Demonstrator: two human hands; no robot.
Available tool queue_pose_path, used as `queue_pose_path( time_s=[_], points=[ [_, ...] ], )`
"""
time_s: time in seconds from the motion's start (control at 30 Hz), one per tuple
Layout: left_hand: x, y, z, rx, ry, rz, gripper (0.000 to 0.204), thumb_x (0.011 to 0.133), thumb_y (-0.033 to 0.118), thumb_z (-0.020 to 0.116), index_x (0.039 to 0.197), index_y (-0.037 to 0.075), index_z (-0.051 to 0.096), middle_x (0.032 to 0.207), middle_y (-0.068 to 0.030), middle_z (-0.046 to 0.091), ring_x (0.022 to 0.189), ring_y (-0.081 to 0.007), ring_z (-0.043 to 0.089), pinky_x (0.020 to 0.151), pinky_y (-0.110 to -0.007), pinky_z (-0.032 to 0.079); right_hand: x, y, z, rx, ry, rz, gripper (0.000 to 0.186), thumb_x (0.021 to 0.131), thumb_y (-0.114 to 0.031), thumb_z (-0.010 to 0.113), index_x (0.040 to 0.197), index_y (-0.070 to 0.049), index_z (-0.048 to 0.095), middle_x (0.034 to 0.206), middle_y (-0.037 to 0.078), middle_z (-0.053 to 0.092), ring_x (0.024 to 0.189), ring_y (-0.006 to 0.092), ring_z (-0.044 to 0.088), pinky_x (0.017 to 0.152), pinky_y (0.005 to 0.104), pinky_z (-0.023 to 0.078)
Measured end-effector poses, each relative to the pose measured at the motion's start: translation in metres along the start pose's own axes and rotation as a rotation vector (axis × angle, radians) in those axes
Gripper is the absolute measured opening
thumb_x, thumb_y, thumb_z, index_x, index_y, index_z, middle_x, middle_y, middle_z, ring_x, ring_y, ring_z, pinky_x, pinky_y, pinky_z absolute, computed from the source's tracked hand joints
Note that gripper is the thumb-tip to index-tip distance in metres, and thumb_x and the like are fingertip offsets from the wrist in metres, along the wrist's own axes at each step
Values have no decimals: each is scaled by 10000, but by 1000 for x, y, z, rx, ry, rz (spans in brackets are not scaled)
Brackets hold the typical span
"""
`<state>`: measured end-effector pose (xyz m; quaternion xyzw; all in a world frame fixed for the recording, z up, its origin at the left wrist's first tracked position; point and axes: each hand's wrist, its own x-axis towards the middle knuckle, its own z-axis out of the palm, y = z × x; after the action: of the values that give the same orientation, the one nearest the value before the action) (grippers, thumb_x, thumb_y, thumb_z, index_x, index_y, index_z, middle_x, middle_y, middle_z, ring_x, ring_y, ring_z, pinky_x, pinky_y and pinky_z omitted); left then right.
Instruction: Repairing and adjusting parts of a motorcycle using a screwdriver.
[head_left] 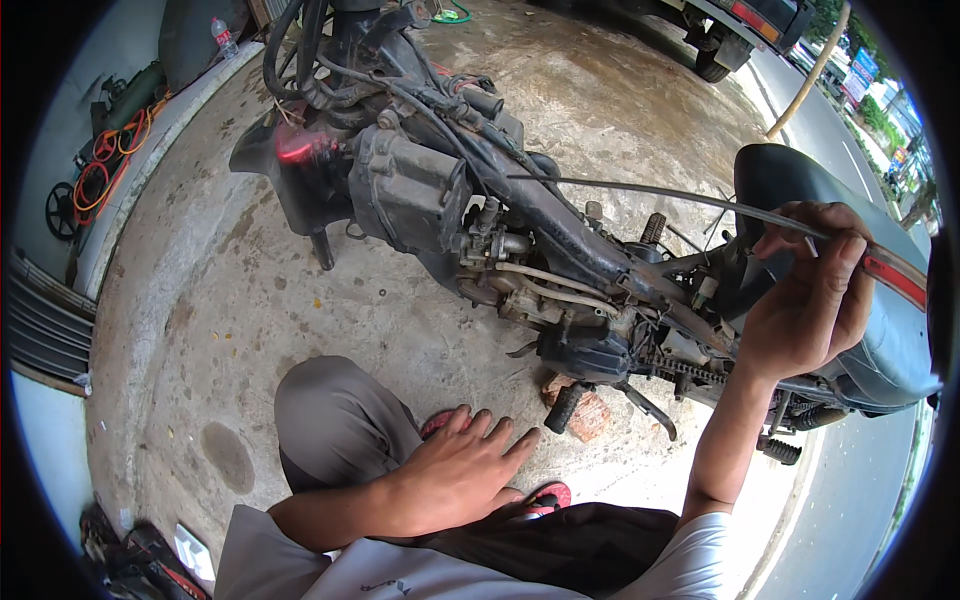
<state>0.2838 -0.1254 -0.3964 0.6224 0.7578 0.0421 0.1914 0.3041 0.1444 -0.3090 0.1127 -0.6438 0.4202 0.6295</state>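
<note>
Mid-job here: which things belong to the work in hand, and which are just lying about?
In use: right hand pinching thin cable; stripped motorbike; left hand resting on own foot.
Lying about: coiled orange hoses, plastic bottle, parked vehicle.

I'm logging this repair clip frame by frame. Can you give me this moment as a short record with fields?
Setting: concrete floor beside a road
Main object: stripped motorcycle, engine and frame exposed
Right hand: raised, fingers pinching a long thin cable that runs left over the frame
Left hand: resting flat on the person's knee, holding nothing
Nearby: black seat, red brick under the engine
</note>
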Motion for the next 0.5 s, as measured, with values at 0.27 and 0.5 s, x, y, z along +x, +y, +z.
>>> queue_pose_path(
  time_s=[0.27, 0.5],
  points=[
    [-2, 1, -10, 3, 19, -15, 604, 867, 415, 559, 1323, 46, 413, 1139, -119, 507, 1079, -259, 465, 958, -377, 336, 6, 2, 7, -130, -145, 7, 200, 876, -97, 629, 996, 62, 611, 835, 96, 638, 671, 122, 600, 519, 207, 451],
    [-1, 2, -14, 2, 24, 9, 599, 850, 407, 586, 1303, 49, 429, 1146, -111, 503, 1073, -251, 469, 944, -370, 350, 17, -2, -11, -227, -213, 18, 204, 924, -139, 536, 898, 51, 607, 698, 86, 594, 579, 130, 549, 554, 221, 396]
  ],
)
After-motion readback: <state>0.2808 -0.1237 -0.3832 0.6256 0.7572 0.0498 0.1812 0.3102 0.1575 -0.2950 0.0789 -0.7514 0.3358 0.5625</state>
